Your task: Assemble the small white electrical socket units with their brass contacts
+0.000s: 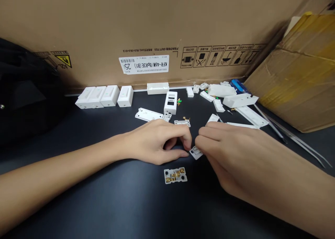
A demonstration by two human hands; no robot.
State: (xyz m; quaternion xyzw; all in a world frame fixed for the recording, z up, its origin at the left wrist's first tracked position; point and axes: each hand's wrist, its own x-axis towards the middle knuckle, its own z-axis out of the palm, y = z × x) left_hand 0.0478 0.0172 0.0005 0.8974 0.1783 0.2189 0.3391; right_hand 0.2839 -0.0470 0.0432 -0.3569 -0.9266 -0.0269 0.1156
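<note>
My left hand (159, 141) rests on the dark table (104, 197), fingers curled, pinching one end of a small white plastic part (195, 152). My right hand (230, 151) meets it from the right, its fingertips closed on the same part. Just in front of both hands lies a white plate with brass contacts (175, 175), untouched. Behind the hands lie a white cover (149, 114) and a small white piece with brass (182, 122).
A large cardboard box (157, 33) walls the back; another taped box (298, 78) stands at right. Several assembled white switch units (104, 96) line up at back left. Loose white housings (239, 100), a blue tool (238, 85) and metal tweezers (293, 137) lie at right. A black bag (23, 92) sits at left.
</note>
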